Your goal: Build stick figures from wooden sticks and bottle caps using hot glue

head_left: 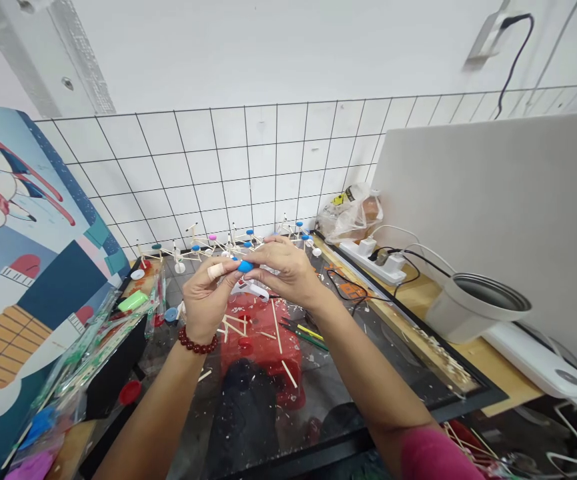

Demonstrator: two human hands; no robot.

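Observation:
My left hand (203, 293), with a tan bandage on one finger and a red bead bracelet (197, 343) at the wrist, pinches a small rounded blue piece (245, 267). From the other side, the fingertips of my right hand (288, 268) grip the same blue piece, so both hands meet on it. A white object (252, 289) shows just below the fingers, partly hidden. Behind my hands stand several thin-stick models (178, 260) with blue, pink and white round pieces. Loose wooden sticks (275, 325) lie on the dark glassy tabletop below.
Pencils (308, 335) lie right of the sticks, over a red stool-like shape (261, 333). A power strip (374, 263), black cable (353, 291), grey-white bucket (475, 307) and plastic bag (348, 213) stand right. Clay packets (135, 301) and a printed board (33, 267) are left.

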